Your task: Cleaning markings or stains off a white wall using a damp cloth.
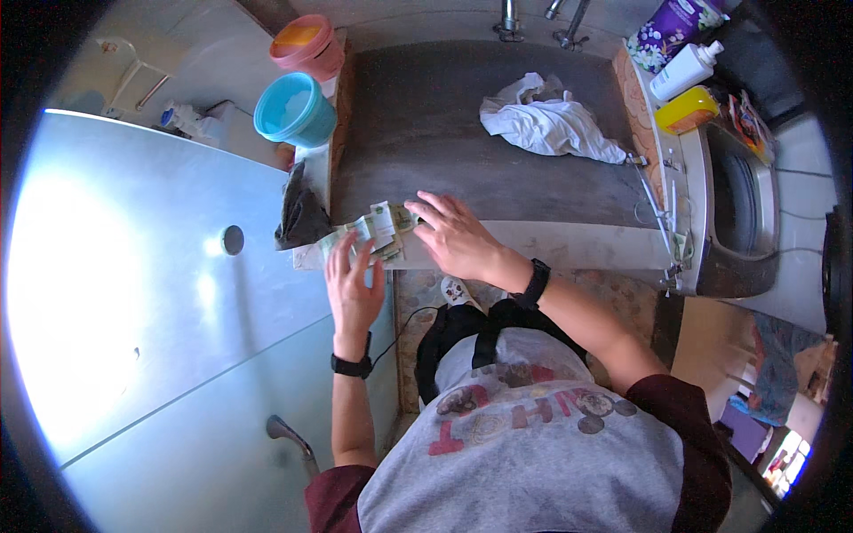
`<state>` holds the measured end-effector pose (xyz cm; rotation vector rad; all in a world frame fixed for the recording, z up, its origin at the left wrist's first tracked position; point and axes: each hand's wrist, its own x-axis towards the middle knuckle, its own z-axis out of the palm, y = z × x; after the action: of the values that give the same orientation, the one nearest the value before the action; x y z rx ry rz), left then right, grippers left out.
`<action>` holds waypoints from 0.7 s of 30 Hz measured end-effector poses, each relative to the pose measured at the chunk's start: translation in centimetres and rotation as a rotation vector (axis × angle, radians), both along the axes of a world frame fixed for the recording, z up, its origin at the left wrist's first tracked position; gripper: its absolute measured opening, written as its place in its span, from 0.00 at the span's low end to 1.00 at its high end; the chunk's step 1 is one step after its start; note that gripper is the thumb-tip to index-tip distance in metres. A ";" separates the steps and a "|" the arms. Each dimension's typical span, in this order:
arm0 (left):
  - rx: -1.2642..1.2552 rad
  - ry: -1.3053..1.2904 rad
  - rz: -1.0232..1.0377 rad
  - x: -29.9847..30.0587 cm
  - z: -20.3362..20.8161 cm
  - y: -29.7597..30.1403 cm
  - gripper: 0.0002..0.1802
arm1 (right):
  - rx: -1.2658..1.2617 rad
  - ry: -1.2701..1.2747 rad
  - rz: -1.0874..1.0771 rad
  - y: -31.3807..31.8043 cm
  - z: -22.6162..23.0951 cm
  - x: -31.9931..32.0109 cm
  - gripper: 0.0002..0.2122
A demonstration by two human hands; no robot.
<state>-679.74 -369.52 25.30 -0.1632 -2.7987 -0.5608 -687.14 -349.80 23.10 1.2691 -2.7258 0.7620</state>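
Note:
Several green-and-white paper slips that look like banknotes lie overlapping on the pale front ledge of a dark basin. My left hand is over their near left side, fingers spread, with the fingertips at the edge of the slips. From the right, my right hand reaches across with its fingers stretched out and apart, the tips by the right end of the slips. Whether those fingertips touch the paper, I cannot tell. A dark grey cloth hangs over the ledge's left corner, beside the slips.
A crumpled white cloth lies in the basin below the taps. On the left rim stand a blue bucket and a pink one. A white bottle and a purple pack stand right. Frosted panels flank my left.

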 end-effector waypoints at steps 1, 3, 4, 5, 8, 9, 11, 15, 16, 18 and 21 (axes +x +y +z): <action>-0.014 -0.008 -0.010 0.2 -0.5 0.0 0.15 | 0.097 0.005 -0.003 -0.5 -0.5 -0.2 0.11; -0.022 -0.020 -0.023 0.5 -1.0 -0.2 0.15 | 0.113 -0.043 -0.019 -0.8 -1.2 -0.5 0.12; -0.018 -0.021 -0.021 0.5 -1.0 -0.4 0.15 | 0.130 -0.092 -0.037 -0.7 -1.6 -0.6 0.13; -0.012 -0.021 -0.027 0.5 -1.0 -0.6 0.15 | 0.060 -0.023 -0.068 -0.7 -2.6 -0.8 0.12; 0.013 -0.032 -0.017 1.0 -1.7 -1.5 0.15 | 0.017 -0.081 -0.045 -0.3 -1.5 -1.8 0.12; 0.026 -0.040 -0.018 1.0 -2.0 -1.8 0.16 | -0.048 0.104 -0.105 -0.3 -1.3 -2.1 0.09; 0.042 -0.052 -0.003 1.1 -2.3 -2.2 0.16 | -0.082 0.057 -0.149 0.2 -0.4 -2.7 0.08; 0.096 -0.031 0.002 1.2 -2.0 -2.4 0.18 | -0.179 0.072 -0.287 0.0 1.7 -3.2 0.06; 0.100 -0.030 0.002 1.4 -2.0 -2.6 0.18 | -0.242 0.060 -0.306 -0.4 2.2 -3.3 0.05; 0.179 0.023 0.046 1.8 -1.9 -2.9 0.19 | -0.301 0.158 -0.277 -2.0 2.9 -2.7 0.08; 0.232 0.089 0.159 2.6 -1.2 -3.1 0.18 | -0.252 0.358 -0.068 -4.5 3.8 -1.4 0.09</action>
<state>-677.09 -372.60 24.12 0.0794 -2.6062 -0.8103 -688.57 -354.30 26.88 1.1271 -2.2962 0.7583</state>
